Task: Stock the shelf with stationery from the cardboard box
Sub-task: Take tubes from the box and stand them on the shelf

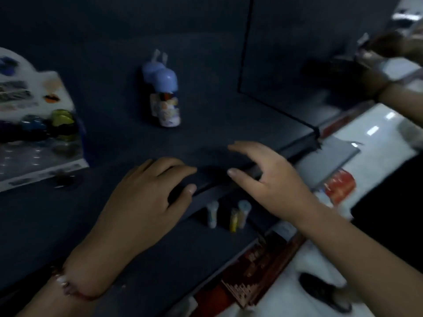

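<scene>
Pretty dark and blurry shot. Both hands are down at the front edge of the dark shelf [109, 92]. The left hand [146, 193] has its fingers curled over the edge with the thumb tucked under it, so it's gripping the shelf lip. The right hand [265, 177] is spread wide, fingers relaxed, holding nothing. Further back on the shelf stand two blue-capped bottles [163, 92], one just behind the other. A blister pack of paint pots [39, 133] sits at the left. Small tubes [229, 213] stand on the shelf below.
</scene>
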A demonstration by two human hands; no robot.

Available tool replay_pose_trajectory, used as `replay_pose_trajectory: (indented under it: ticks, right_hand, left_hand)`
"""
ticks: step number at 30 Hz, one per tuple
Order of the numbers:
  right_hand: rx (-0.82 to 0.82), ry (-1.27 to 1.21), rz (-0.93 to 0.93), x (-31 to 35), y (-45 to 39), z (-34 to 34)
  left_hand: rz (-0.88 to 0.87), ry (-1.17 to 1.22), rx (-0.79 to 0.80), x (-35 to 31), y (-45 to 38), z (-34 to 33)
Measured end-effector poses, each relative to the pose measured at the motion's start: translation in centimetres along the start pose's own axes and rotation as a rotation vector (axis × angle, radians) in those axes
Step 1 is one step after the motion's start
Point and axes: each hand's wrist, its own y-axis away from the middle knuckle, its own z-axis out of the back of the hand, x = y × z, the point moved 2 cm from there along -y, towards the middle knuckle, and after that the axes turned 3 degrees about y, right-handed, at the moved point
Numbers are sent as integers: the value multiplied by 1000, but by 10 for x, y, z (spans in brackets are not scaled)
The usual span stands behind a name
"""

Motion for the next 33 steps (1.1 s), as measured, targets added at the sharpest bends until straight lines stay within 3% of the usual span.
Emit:
replay_pose_trajectory:
  ticks: [4,7,10,16,21,25,33]
  right_hand:
    - [0,102,-205,-27,117,29]
    - [43,158,-460,-52,212,32]
    - [0,139,-716,-69,311,27]
    - [73,-34,-1382,-83,528,2]
    - [26,-157,-1744,-81,679,-2]
    - [45,-279,-1886,-116,782,-20]
    - [200,-305,-1823,-263,949,-84]
  left_hand:
    - [-268,163,68,-49,4,-27]
    - [-465,227,304,-107,16,-83]
    - [-556,243,575,-166,36,-157]
    - [-754,185,995,-295,105,-289]
    - [-929,129,1299,-404,186,-365]
    - [-901,45,1445,-468,244,-446]
    - [-761,-3,1604,-554,376,-667]
